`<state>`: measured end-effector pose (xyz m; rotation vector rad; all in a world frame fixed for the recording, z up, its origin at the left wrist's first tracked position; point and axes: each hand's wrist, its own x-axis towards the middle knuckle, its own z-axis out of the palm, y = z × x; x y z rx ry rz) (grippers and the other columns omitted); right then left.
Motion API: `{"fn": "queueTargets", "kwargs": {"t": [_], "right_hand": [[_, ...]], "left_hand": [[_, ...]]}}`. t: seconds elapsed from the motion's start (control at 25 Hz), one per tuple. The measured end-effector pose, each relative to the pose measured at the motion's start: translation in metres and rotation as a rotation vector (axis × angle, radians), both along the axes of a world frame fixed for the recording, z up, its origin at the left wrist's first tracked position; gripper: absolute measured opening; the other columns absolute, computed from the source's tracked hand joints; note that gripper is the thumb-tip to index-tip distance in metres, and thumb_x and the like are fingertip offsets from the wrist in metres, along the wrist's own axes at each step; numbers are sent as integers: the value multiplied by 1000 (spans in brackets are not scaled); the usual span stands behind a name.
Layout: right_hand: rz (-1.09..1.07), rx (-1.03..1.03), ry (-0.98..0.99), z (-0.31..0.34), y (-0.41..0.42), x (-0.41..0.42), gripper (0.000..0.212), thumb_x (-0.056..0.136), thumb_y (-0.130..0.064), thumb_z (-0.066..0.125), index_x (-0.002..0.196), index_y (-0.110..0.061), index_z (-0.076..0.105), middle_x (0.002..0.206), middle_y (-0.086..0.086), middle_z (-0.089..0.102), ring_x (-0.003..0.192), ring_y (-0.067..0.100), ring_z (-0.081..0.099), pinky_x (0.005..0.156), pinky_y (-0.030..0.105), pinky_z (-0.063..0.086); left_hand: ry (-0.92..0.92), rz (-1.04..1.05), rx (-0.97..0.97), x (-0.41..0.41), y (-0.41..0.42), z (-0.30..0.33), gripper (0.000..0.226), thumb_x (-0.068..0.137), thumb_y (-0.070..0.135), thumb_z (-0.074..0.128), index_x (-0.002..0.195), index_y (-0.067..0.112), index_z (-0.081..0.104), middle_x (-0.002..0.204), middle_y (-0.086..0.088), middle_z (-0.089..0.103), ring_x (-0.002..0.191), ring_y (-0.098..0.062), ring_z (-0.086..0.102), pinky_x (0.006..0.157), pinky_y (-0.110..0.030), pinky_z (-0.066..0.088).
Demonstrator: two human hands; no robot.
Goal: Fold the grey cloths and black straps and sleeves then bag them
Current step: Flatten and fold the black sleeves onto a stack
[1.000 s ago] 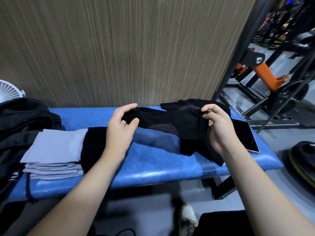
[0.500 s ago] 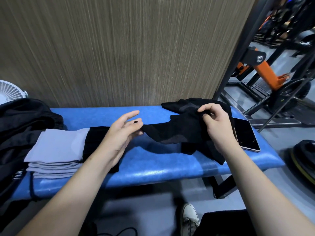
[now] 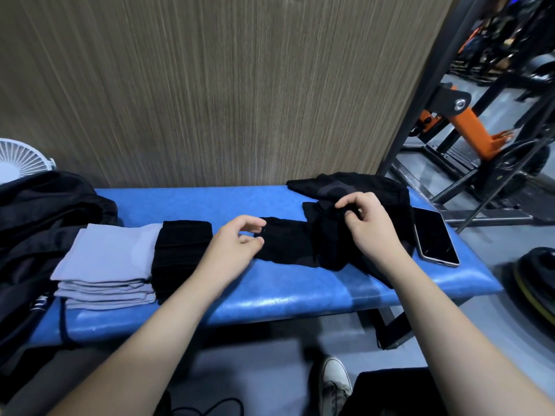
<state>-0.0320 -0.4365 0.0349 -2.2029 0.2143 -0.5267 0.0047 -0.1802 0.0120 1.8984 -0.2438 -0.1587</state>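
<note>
there is one view only, from the camera worn on your head. it looks forward and steeply down over your two forearms, which enter from the bottom edge and reach toward the middle of the frame. the blue padded worktop (image 3: 300, 292) runs left to right across the middle, close to you, within arm's reach. straight ahead, a brown streaked wall panel (image 3: 225, 85) fills the upper half and closes off the view behind the worktop. the wide lens bends straight lines near the edges. at the right edge the view opens past the wall onto gym machines (image 3: 468, 121) farther off. at the bottom edge you see the floor and your shoe (image 3: 333, 382).
</note>
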Motion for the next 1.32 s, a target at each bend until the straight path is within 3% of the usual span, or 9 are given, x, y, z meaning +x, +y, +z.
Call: {"fn": "queueTargets", "kwargs": {"t": [0.24,0.4,0.52,0.68,0.88,0.96,1.08,1.24,1.32], "right_hand": [[-14,-49,103,-5,-8,-8,29,88,-9,68,109,-27,62,114,3,50,97,-4,50,77,-3,33],[-28,-95,229,-6,-17,-11,36,86,-11,70,114,-30,59,112,3,51,94,7,54,75,13,40],[-37,-120,284,-10,-22,-13,39,83,-11,72,113,-31,59,112,5,55,99,20,57,80,27,42],[-8,-140,289,-12,-23,-14,40,81,-7,72,109,-33,59,111,3,54,100,19,56,78,26,40],[-43,-105,262,-10,-28,-15,37,82,-5,72,102,-34,63,109,1,59,94,17,60,69,23,45],[-54,-89,239,-8,-28,-16,34,82,-4,73,98,-33,65,106,-2,64,88,13,63,65,20,45],[-82,-64,236,-7,-30,-17,26,85,-7,75,93,-31,69,96,-6,68,76,10,62,59,20,42],[-83,-87,262,-11,-28,-17,21,88,-10,73,96,-30,69,80,-5,61,69,11,55,59,23,41],[-63,-101,265,-11,-23,-18,23,89,-11,70,101,-30,68,85,-5,59,77,13,56,65,24,42]], "left_hand": [[-130,6,371,15,-26,-24,36,94,22,60,128,34,57,119,5,44,118,-18,47,102,-30,39],[-132,1,539,21,-37,-36,49,93,30,63,140,34,49,113,-1,41,117,-27,42,104,-31,33],[-56,10,493,27,-40,-36,49,90,31,67,136,36,52,114,-2,43,119,-24,46,98,-31,38],[-13,40,375,30,-42,-34,35,89,21,69,120,36,64,102,-2,52,96,-19,57,75,-26,40],[82,23,178,22,-33,-27,53,81,5,66,121,41,64,108,2,61,80,-13,60,75,-27,52],[88,-4,132,17,-27,-24,52,83,0,60,118,37,68,106,7,68,84,-11,64,77,-26,54],[117,25,116,9,-15,-19,48,88,-1,54,118,33,69,108,10,71,81,-8,66,65,-16,49],[84,47,106,0,-5,-17,47,91,0,54,124,32,65,111,17,68,91,-8,69,82,-25,57],[89,39,98,-3,-5,-18,47,90,2,57,127,31,63,109,13,68,88,-10,69,86,-31,58]]}}
